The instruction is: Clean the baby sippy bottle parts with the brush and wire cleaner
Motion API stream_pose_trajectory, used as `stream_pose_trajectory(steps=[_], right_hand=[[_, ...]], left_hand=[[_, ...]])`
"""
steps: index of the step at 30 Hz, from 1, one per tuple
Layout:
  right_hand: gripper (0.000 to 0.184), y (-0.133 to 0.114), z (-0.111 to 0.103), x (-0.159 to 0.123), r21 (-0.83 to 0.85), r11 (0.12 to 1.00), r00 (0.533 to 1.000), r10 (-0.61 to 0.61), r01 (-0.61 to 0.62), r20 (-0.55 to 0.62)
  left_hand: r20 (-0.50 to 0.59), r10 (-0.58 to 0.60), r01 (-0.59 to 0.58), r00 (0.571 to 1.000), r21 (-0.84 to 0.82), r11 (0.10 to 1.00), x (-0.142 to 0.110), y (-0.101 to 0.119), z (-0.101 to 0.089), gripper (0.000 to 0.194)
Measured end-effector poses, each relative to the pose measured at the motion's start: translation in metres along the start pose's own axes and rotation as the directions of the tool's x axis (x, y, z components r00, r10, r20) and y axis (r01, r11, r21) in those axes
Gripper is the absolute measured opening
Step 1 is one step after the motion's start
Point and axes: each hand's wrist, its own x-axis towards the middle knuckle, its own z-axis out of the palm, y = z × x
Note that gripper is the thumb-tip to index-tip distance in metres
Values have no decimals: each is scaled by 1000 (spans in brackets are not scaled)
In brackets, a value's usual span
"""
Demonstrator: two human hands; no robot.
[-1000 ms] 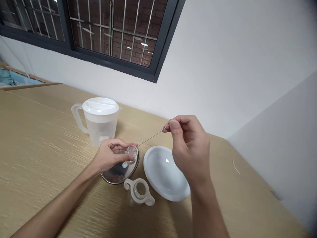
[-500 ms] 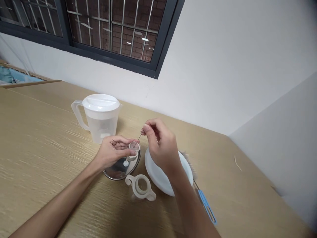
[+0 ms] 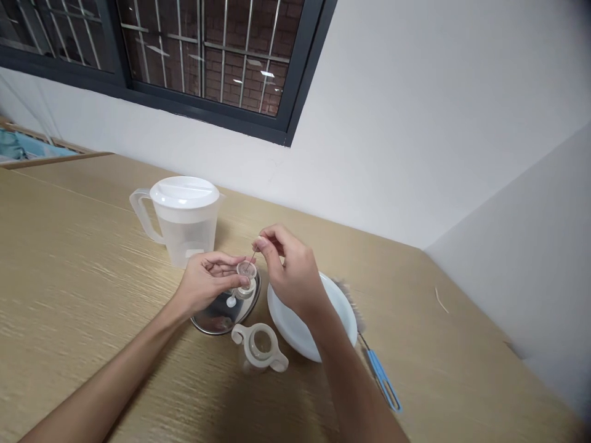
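My left hand (image 3: 203, 286) grips a small clear round plastic piece (image 3: 246, 269) between thumb and fingers, its open side facing up. The fingertips of my right hand (image 3: 293, 264) pinch a thin wire-like stick (image 3: 252, 257), whose lower end sits inside that piece. Whether the stick has bristles is too small to tell. Below my left hand lies a shiny oval metal tray (image 3: 217, 324). Over the tray, just under the clear piece, are a whitish ring-shaped part (image 3: 244, 292) and a small white round tab (image 3: 231, 302); I cannot tell what supports them.
A lidded translucent pitcher (image 3: 187, 224) stands behind my left hand. A clear cup with two handles (image 3: 261, 347) is nearer me. Right of it sits a pale round dish (image 3: 298, 329), beside a bottle brush with a blue handle (image 3: 385, 380). A thin pale strip (image 3: 441, 300) lies farther right.
My right hand has come slightly down and left, closer to the clear piece, so less of the stick shows. My left hand keeps its hold. The whole view has shifted a little.
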Motion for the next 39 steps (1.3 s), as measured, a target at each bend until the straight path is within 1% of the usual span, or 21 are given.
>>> stream_pose_trajectory(steps=[4, 7, 10, 16, 22, 25, 34, 39], right_hand=[[16, -1, 5, -2, -42, 999, 999, 12, -10, 50], [15, -1, 7, -2, -75, 997, 998, 9, -4, 57], [15, -2, 7, -2, -85, 996, 998, 14, -9, 57], [15, -3, 6, -2, -90, 996, 998, -5, 11, 65], [15, 1, 2, -1, -24, 1000, 997, -19, 17, -73], [16, 1, -3, -1, -18, 1000, 993, -17, 15, -118], [15, -8, -23, -2, -35, 999, 980, -44, 38, -196], [15, -7, -29, -1, -50, 998, 969, -56, 45, -241]], left_hand=[[-26, 27, -26, 999, 34, 999, 1, 1, -3, 43], [-32, 40, -39, 999, 50, 998, 2, 1, -4, 41], [-15, 53, -52, 999, 54, 997, 2, 0, -6, 39], [27, 70, -70, 997, 0, 998, 2, -3, -8, 34], [65, 121, -121, 991, 3, 993, 1, 0, -6, 31], [87, 137, -139, 987, 17, 990, 1, 1, -5, 31], [108, 158, -162, 982, 32, 986, 0, 6, -4, 30], [123, 182, -187, 976, 30, 982, 0, 1, -6, 29]])
